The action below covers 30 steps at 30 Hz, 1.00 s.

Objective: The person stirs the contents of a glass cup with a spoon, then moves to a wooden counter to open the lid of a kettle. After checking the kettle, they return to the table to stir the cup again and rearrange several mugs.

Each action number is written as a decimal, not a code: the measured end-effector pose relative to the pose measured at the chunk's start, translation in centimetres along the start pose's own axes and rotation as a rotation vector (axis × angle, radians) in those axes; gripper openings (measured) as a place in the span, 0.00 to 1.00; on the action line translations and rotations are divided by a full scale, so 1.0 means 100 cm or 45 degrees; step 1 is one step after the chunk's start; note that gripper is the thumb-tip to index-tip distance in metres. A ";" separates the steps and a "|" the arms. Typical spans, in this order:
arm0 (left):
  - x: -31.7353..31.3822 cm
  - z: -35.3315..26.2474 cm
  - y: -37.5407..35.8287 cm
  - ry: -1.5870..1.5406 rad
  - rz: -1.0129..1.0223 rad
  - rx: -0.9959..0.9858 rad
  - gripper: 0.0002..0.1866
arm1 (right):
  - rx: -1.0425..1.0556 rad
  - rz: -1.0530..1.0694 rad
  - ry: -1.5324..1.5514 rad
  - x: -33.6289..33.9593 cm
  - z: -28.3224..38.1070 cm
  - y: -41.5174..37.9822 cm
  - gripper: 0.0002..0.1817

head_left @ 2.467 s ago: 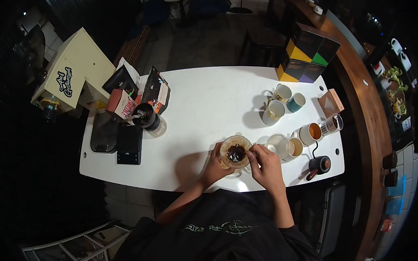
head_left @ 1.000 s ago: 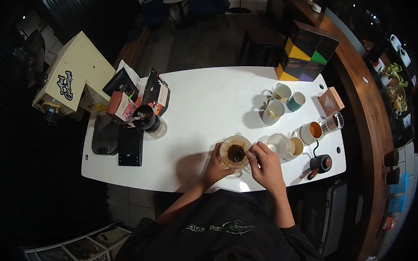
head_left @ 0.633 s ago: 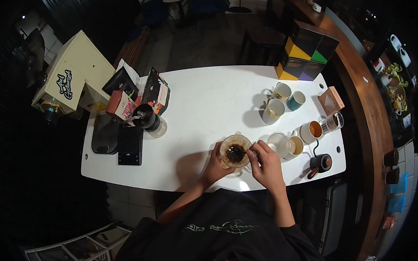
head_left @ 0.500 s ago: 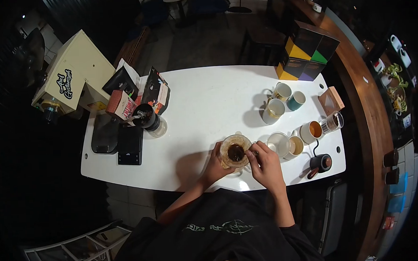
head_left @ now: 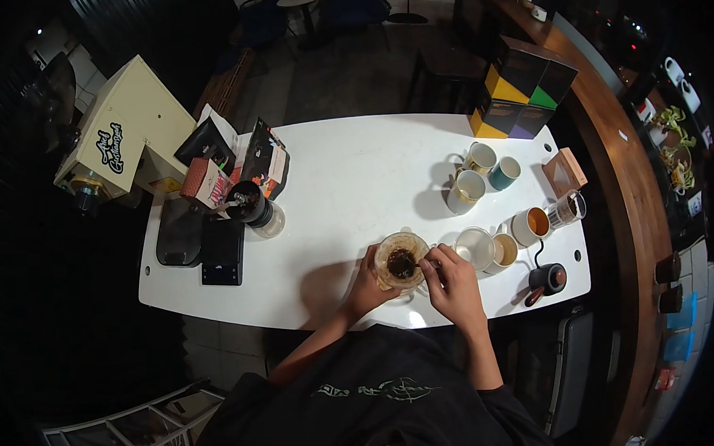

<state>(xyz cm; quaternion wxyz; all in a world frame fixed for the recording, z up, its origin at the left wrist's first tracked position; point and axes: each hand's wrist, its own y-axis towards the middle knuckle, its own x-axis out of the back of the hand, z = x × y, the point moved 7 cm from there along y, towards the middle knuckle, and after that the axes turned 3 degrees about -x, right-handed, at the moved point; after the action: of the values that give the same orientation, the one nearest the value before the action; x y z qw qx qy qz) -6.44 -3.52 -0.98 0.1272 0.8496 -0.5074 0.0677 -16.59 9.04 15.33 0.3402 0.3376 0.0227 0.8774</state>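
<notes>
My left hand (head_left: 366, 285) is wrapped round the left side of a coffee dripper (head_left: 385, 273) near the table's front edge. A stained paper filter (head_left: 406, 241) lines the dripper, with dark wet coffee grounds (head_left: 401, 262) at its bottom. At the dripper's right rim, my right hand (head_left: 453, 282) is closed in a pinch; its fingers hide most of what they hold, if anything. Just right of that hand stand a clear glass vessel (head_left: 475, 248) and a cream mug (head_left: 505, 250).
On the white table (head_left: 355, 175) are several mugs at the right, a small black gooseneck kettle (head_left: 547, 278), a glass jar (head_left: 567, 207) and dark boxes (head_left: 519, 96). Leftward are a cream grinder (head_left: 134, 125), a black scale (head_left: 221, 257), coffee bags (head_left: 265, 159) and a hand grinder (head_left: 262, 213).
The dark patch of grounds in the filter looks slightly different in shape. Both hands and the dripper stay in nearly the same place, and the view has shifted very little.
</notes>
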 end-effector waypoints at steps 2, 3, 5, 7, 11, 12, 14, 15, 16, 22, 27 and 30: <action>0.000 -0.001 0.000 0.026 0.001 -0.007 0.52 | 0.006 0.008 0.019 -0.001 -0.001 0.000 0.07; -0.001 -0.003 0.000 0.025 0.001 -0.005 0.52 | 0.003 -0.014 -0.002 -0.001 0.000 -0.001 0.07; 0.001 -0.009 0.000 -0.114 -0.110 -0.017 0.44 | -0.005 -0.033 -0.022 0.000 0.000 -0.001 0.07; 0.000 -0.012 0.000 -0.171 -0.115 -0.013 0.43 | 0.018 0.002 0.009 0.000 0.003 -0.001 0.07; 0.001 -0.020 0.004 -0.211 -0.090 -0.055 0.42 | -0.030 -0.009 0.039 0.001 -0.001 -0.001 0.07; 0.002 -0.019 0.003 -0.210 -0.090 -0.055 0.42 | -0.024 -0.011 0.024 0.001 -0.001 -0.002 0.07; 0.001 -0.017 0.002 -0.060 -0.038 -0.063 0.46 | -0.021 -0.016 0.010 0.002 -0.003 -0.002 0.07; 0.001 -0.016 0.003 -0.058 -0.037 -0.063 0.46 | -0.015 -0.008 0.026 0.001 -0.003 -0.002 0.06; 0.001 -0.016 0.003 -0.094 -0.051 -0.062 0.44 | -0.008 0.000 0.042 0.001 -0.002 -0.002 0.06; 0.000 -0.012 0.001 -0.091 -0.068 -0.046 0.45 | 0.007 0.002 0.027 0.001 0.001 -0.003 0.06; -0.002 -0.015 0.002 -0.116 -0.015 -0.059 0.49 | 0.017 -0.012 -0.014 0.001 0.000 -0.001 0.06; 0.002 -0.016 0.001 -0.180 -0.100 -0.027 0.44 | 0.011 0.003 -0.003 -0.001 0.001 0.000 0.06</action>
<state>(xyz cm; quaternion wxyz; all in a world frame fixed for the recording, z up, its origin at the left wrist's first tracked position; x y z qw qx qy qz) -6.39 -3.25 0.56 0.1028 0.8701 -0.4821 -0.0030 -16.51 9.00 15.35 0.3378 0.3402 0.0259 0.8772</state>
